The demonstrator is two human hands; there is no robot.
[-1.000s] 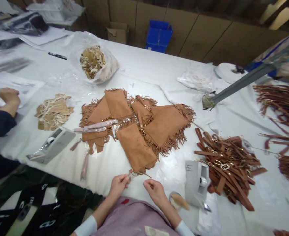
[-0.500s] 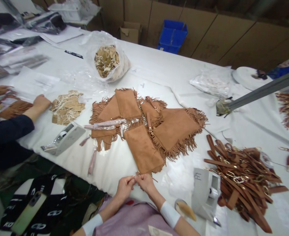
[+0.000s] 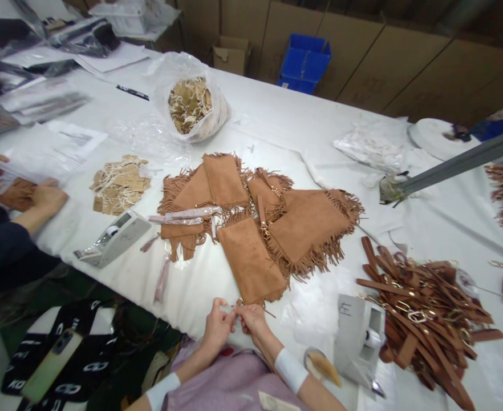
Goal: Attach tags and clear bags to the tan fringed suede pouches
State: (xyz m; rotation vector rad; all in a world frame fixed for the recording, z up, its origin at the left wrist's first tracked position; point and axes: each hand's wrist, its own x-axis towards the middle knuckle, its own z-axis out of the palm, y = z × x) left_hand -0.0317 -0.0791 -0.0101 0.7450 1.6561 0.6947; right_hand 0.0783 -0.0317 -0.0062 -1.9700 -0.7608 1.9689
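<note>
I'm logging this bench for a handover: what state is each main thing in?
Left hand: fingers bent, grip unclear
Right hand: fingers bent, beside the left, grip unclear
Nearest brown pouch: lying flat
Clear plastic bag: mouth open, tags inside
Tag pile: loose
Brown straps: heaped, unpacked
Phone: back facing up

I get at least five fringed brown pouches [image 3: 251, 262], but they overlap so don't hold me to it. Two tape dispensers [image 3: 354, 331], one phone [image 3: 52, 365], one white roll [image 3: 432, 137], one clear bag [image 3: 217, 114] full of tags [image 3: 187, 103], one loose tag heap [image 3: 121, 185]. Brown straps [image 3: 422, 319]? Loads, too tangled to count lol.
</note>
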